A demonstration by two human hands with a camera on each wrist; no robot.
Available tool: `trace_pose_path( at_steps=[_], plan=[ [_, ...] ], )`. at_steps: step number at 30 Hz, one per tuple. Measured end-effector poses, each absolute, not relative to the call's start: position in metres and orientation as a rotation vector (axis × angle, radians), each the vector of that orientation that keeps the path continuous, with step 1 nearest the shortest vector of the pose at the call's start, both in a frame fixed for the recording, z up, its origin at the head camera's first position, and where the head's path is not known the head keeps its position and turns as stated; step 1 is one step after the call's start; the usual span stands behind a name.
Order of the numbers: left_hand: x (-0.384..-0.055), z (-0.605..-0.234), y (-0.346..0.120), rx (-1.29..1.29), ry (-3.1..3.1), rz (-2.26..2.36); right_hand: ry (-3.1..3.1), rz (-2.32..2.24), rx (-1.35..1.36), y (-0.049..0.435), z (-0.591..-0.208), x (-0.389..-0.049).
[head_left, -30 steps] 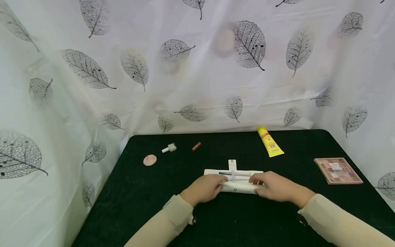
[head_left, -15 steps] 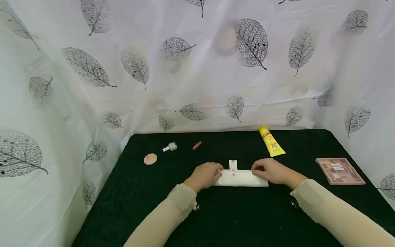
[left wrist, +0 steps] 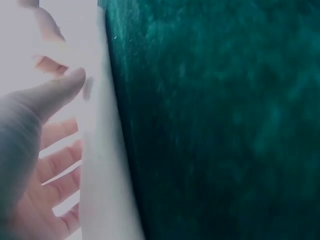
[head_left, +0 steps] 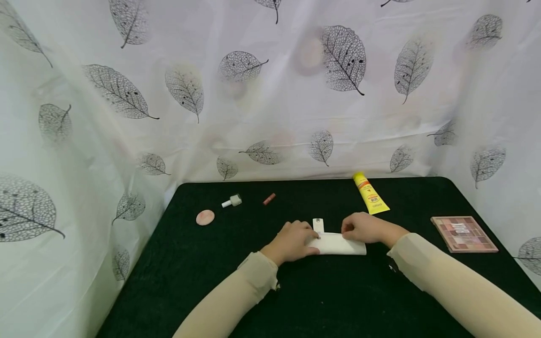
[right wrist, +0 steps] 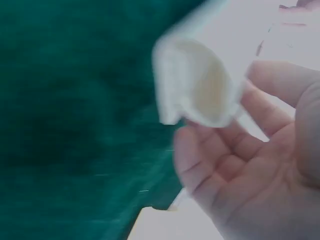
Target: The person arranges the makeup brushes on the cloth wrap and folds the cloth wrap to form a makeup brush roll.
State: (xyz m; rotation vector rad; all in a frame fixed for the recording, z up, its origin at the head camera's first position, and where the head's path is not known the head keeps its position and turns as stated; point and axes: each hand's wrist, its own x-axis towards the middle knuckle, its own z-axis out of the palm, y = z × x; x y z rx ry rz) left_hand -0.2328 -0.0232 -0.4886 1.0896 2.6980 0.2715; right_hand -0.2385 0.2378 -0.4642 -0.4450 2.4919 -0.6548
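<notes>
A white brush roll (head_left: 340, 244) lies folded on the dark green table, its snap strap (head_left: 318, 225) sticking out at the back. Over the left part of the roll, my left hand (head_left: 292, 241) holds it, fingertips near the strap's base and thumb along the front. My right hand (head_left: 367, 228) grips the back edge near the right end, fingers curled. In the right wrist view, the open end of the roll (right wrist: 200, 82) shows folded layers, with thumb and fingers about it. Beside the roll's edge (left wrist: 107, 170) in the left wrist view is my left thumb (left wrist: 57, 92).
Behind lie a yellow tube (head_left: 372, 195), a small red-brown stick (head_left: 269, 199) and a white-capped bottle (head_left: 232, 201). A round pink puff (head_left: 205, 217) is at left, a makeup palette (head_left: 464, 234) at right. A leaf-print curtain (head_left: 279, 108) hangs behind the table (head_left: 338, 300).
The roll's front part has been folded back over the slim brushes, which are now hidden. My left hand has then shifted right along the roll; my right hand has moved back and slightly left.
</notes>
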Motion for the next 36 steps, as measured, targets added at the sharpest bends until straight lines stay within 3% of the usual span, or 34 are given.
trace_pose_path(
  at_steps=[7, 16, 25, 36],
  plan=[
    [-0.234, -0.493, -0.02, 1.04, 2.694, 0.415, 2.585, -0.652, -0.411, 0.204, -0.448, -0.27],
    [-0.233, -0.49, -0.016, 0.926, 2.652, 0.681, 2.442, -0.787, -0.293, 0.176, -0.457, -0.289],
    [-0.229, -0.489, -0.017, 0.873, 2.654, 0.803, 2.364, -0.936, -0.256, 0.18, -0.456, -0.274],
    [-0.224, -0.492, -0.018, 1.025, 2.834, 0.594, 2.465, -0.892, -0.576, 0.182, -0.459, -0.245]
  ],
)
